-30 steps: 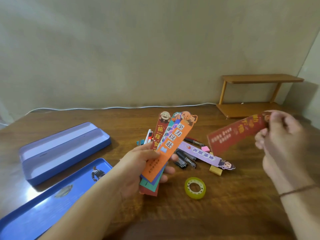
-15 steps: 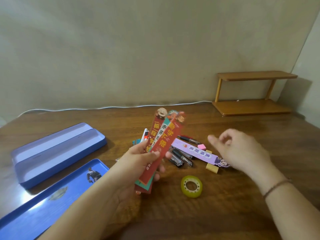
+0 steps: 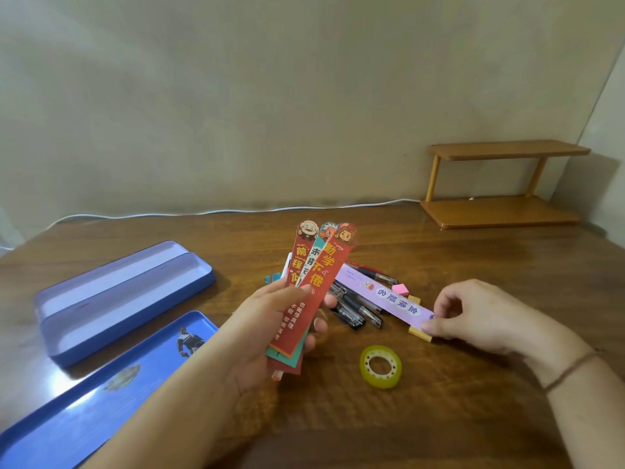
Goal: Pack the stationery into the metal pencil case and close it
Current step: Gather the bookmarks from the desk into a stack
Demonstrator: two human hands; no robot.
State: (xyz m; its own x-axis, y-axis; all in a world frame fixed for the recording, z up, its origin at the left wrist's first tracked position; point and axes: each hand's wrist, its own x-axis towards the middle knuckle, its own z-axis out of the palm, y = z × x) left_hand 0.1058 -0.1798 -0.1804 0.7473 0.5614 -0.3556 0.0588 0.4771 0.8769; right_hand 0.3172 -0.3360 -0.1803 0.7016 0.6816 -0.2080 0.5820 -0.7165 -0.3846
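Left hand (image 3: pixel 270 330): fingers and thumb curled round a fanned stack of bookmarks (image 3: pixel 313 292), held tilted above the table centre; a red bookmark lies on top, with another red one and a teal one fanned behind it.
Right hand (image 3: pixel 473 316): thumb and fingertips pinch the near end of a purple bookmark (image 3: pixel 382 297); the remaining fingers are curled in.
Purple bookmark: lies flat, running diagonally across the pens (image 3: pixel 358 308) towards the table's right side.
Pencil case base (image 3: pixel 118 296): open, inner side up, near the table's left edge, well apart from both hands.
Pencil case lid (image 3: pixel 84 394): blue, printed with figures, at the near left corner; its near end is cut off by the frame edge.
Hidden: lower bookmarks in the stack are covered by the top one; a white pen and an orange-tipped item show only as ends behind the stack; pen tips are covered by the purple bookmark.
Hard to make out: a binder clip among the pens.
Surroundings: pink eraser (image 3: pixel 400 288) just beyond the purple bookmark; yellow block (image 3: pixel 417 333) partly under the right hand's fingertips; tape roll (image 3: pixel 381 366) near the table's front, between the hands.
Far edge: wooden shelf (image 3: pixel 500 184) at the right far corner; white cable (image 3: pixel 236 210) along the wall.
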